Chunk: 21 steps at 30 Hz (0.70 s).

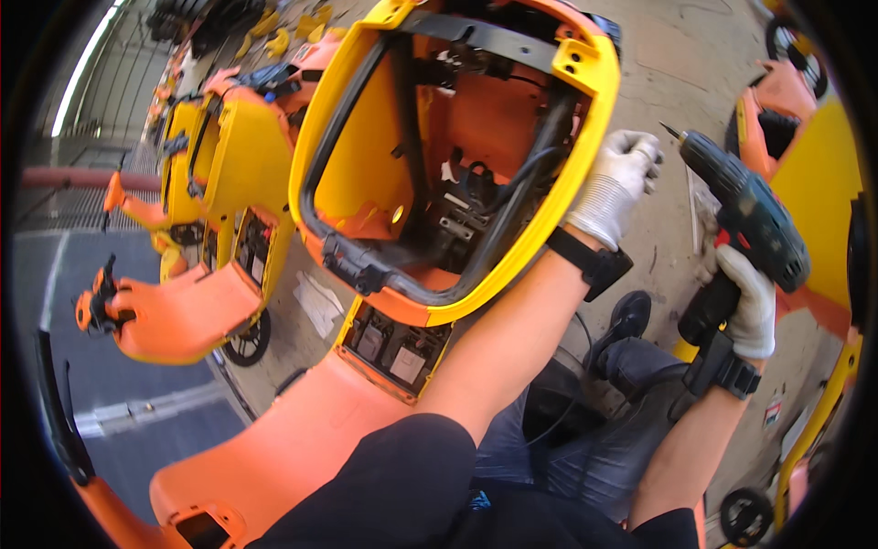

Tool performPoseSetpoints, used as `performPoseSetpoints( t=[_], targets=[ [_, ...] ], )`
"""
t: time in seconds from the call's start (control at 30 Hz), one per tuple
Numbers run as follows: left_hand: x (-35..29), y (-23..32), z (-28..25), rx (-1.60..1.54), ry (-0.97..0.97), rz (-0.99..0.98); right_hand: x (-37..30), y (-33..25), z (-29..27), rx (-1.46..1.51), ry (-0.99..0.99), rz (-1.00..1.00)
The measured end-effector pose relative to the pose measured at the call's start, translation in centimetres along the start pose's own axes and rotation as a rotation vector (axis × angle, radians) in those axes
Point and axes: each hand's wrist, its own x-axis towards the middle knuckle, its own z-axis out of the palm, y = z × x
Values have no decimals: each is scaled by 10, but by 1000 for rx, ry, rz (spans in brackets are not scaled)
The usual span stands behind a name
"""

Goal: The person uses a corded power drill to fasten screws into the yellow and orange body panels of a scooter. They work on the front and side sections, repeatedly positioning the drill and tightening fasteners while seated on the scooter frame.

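Note:
My right hand point(752, 306), in a pale work glove, is wrapped round the grip of a dark cordless drill point(754, 215). The drill's bit points up and left, toward my other hand. My left hand point(622, 178), also gloved, is closed with its fingers curled beside the right outer edge of a yellow scooter body point(594, 119). Whatever the left fingers may pinch is too small to make out. Inside the open top of that body, a black inner frame, cables and metal parts point(457, 220) show. My left forearm crosses its lower right corner.
An orange scooter floorboard point(302, 439) extends to the lower left, below a compartment point(389, 348) with dark parts. More orange and yellow scooters stand at left point(192, 311) and right point(828, 165). Yellow pieces point(283, 41) lie on the floor behind. A black cable hangs by my legs.

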Motion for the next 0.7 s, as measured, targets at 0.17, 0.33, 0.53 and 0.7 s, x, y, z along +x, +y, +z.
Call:
performPoseSetpoints(
  t=[0.17,0.33,0.53,0.7],
  targets=[
    [-2,1,4,-18,-2,-31,-2,-6,-2,-51,-3,-8],
    [-5,6,0,-124,-98,-17,-5,-8,-5,-62,59,-47],
    [-5,12,1,-166,-77,-74,-1,-20,-2,-138,-38,26],
    [-3,12,1,-149,-65,-86,-3,-22,-1,-74,-53,39]
  ],
)
